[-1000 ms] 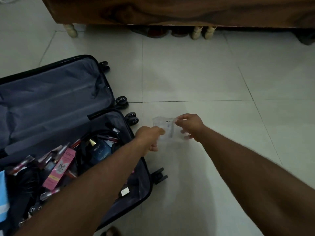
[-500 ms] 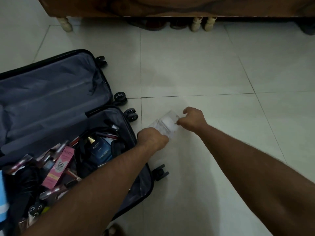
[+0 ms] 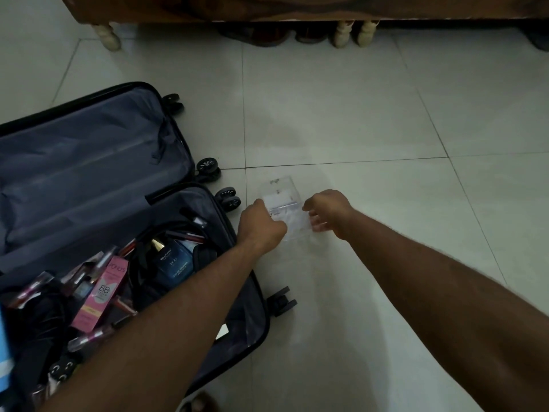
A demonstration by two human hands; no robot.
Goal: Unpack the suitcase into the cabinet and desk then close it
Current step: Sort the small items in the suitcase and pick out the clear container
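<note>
Currently, the clear plastic box (image 3: 282,203) lies on the floor tile (image 3: 371,248) between both hands. The left hand (image 3: 261,226) is curled over the box's near-left edge; whether its fingers actually pinch the box cannot be determined, since the fingertips are hidden. The right hand (image 3: 325,211) is at the box's right side with its fingers loosely spread, and contact cannot be confirmed. One second ago both hands held the box raised above the tile; half a second ago it was tilted with one corner up; now it lies lower and flatter, with a transparent flap showing on the far side.

Left of the grip, the suitcase (image 3: 89,173) lies open on the floor, its wheels (image 3: 228,197) just beside the left hand. Its near half holds a blue perfume bottle (image 3: 173,264), a pink carton (image 3: 102,292) and other small cosmetics. Far beyond the grip stands wooden furniture (image 3: 297,7) on pale turned legs (image 3: 108,35).
</note>
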